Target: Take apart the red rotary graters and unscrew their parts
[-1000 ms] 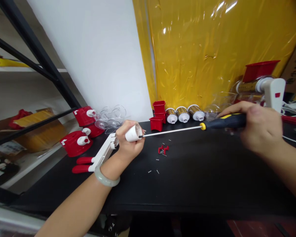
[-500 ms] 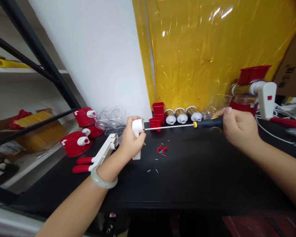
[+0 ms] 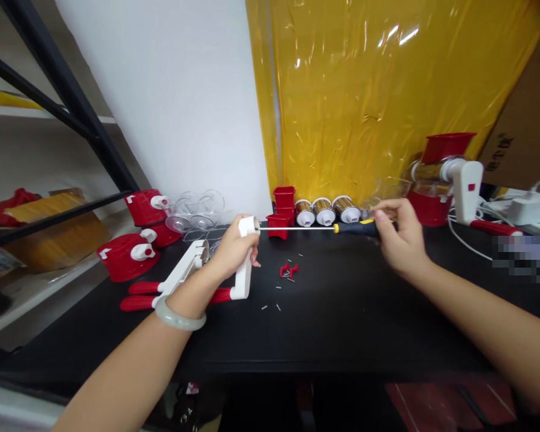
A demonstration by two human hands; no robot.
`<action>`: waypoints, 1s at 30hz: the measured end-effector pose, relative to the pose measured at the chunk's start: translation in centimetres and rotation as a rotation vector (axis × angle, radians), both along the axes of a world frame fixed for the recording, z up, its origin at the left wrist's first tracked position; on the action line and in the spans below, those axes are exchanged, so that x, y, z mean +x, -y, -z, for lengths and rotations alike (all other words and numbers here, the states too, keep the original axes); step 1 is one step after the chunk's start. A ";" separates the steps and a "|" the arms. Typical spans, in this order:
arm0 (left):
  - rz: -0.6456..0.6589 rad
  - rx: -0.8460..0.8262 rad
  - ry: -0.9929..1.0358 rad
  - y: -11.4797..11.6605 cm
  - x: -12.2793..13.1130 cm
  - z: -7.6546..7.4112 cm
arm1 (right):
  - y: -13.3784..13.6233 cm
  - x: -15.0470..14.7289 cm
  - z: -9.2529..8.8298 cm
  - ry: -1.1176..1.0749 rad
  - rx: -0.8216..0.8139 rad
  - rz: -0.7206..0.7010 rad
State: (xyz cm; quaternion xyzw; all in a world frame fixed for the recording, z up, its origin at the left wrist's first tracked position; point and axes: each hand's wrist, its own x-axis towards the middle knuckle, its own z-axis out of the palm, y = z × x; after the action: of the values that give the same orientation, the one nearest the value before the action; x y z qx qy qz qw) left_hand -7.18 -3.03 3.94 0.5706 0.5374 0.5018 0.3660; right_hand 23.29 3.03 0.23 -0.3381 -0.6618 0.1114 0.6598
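My left hand (image 3: 232, 251) is closed round a white crank handle (image 3: 245, 264) with a red grip, holding it upright on the black table (image 3: 342, 324). My right hand (image 3: 398, 239) grips the black and yellow handle of a long screwdriver (image 3: 324, 228). Its thin shaft runs level to the left, and the tip sits in the white head of the crank. A pale bangle is on my left wrist. Small red clips (image 3: 288, 269) and several loose screws lie on the table just below the shaft.
Two more white and red cranks (image 3: 171, 287) lie left of my hand. Red bases (image 3: 126, 258) and clear bowls (image 3: 198, 213) stand at the back left. Red cups (image 3: 282, 211), three metal drums (image 3: 326, 210) and an assembled grater (image 3: 450, 180) line the yellow sheet. Cables lie far right.
Both hands moved away from me and left. The crank went from lifted to standing upright on the table, with the screwdriver tip still in its head.
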 end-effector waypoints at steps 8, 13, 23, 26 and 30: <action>-0.119 0.058 -0.497 0.5 0.3 0.6 | -1.8 0.6 -0.1 -0.218 -1.068 -0.519; -0.113 0.040 -0.509 0.7 1.1 1.2 | -2.5 1.3 0.6 -0.117 -0.912 -0.479; -0.056 -0.040 -0.232 -0.3 0.3 1.5 | -1.3 1.0 -0.3 0.158 -0.342 -0.198; -0.035 -0.084 -0.163 -0.3 0.3 1.1 | -0.8 0.9 -0.6 0.214 -0.263 -0.167; 0.035 -0.144 -0.103 -0.1 0.0 0.5 | 0.1 1.0 -1.2 0.285 -0.158 -0.121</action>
State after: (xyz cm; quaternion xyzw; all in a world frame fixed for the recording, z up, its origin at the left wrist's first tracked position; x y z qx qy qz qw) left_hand -7.17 -2.93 3.47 0.5771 0.5803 0.4251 0.3867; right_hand 24.27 2.91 1.42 -0.3608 -0.7569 0.1537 0.5228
